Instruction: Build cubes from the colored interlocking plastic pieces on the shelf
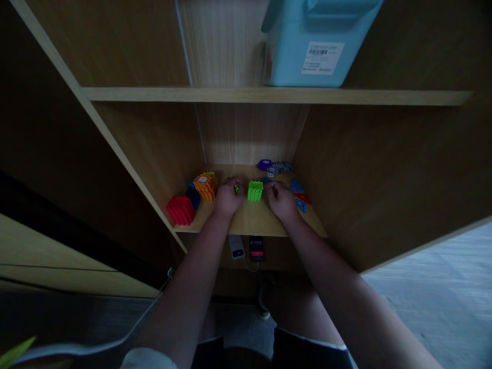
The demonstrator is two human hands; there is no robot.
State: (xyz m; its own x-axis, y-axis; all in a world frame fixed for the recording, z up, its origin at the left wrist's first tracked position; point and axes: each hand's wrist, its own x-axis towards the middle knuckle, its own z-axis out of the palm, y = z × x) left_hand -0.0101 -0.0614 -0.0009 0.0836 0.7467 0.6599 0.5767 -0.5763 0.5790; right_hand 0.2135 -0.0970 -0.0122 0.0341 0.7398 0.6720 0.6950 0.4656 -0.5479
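A green toothed plastic cube [254, 190] stands in the middle of the lower shelf board [249, 223]. My left hand [227, 198] rests just left of it, fingers curled round a small green piece [236, 188]. Just right of the cube is my right hand [281, 200], fingers curled with the tips near the cube's right side; what they hold, if anything, is hidden. Loose blue and red flat pieces [299, 196] lie by my right hand.
An orange cube [205, 186], a blue cube [193, 197] and a red cube [180, 209] sit at the shelf's left. Purple and grey pieces [274, 166] lie at the back. A light blue bin [313, 41] stands on the upper shelf. Two small devices [246, 248] sit below the board.
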